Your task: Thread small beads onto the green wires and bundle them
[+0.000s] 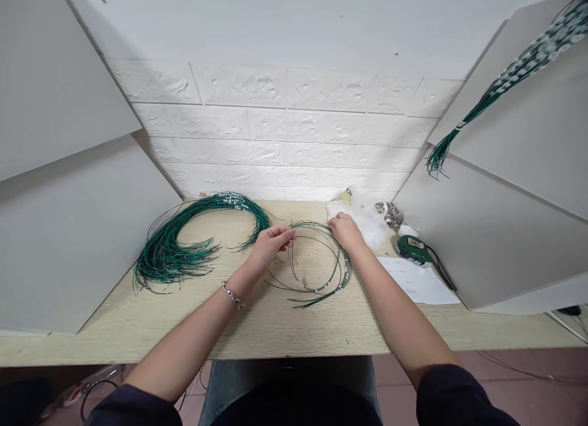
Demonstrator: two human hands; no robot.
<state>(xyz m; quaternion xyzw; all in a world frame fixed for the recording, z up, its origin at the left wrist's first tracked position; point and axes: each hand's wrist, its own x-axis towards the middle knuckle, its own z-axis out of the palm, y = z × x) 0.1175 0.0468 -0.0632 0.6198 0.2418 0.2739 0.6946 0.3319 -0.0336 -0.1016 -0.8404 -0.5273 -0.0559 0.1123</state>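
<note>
Left hand: my left hand (271, 242) is nearly closed, thumb and fingertips pinching the far left of the wire coil (347, 271)
Right hand: my right hand (348, 232) is half curled at the coil's far right; I cannot tell whether it grips anything
Coil: on the table (257, 334), between my forearms
Left side: a larger green wire bundle (158, 254)
Right side: a tape measure (413, 249)

The left grip (272, 239) pinched a loop of thin green wires (347, 274) on the worktop (257, 340). Left of that grip lay a big green bundle (158, 257). The right grip (345, 231) was beside a white bag (374, 235), with a green tape measure (414, 249) to its right.
</note>
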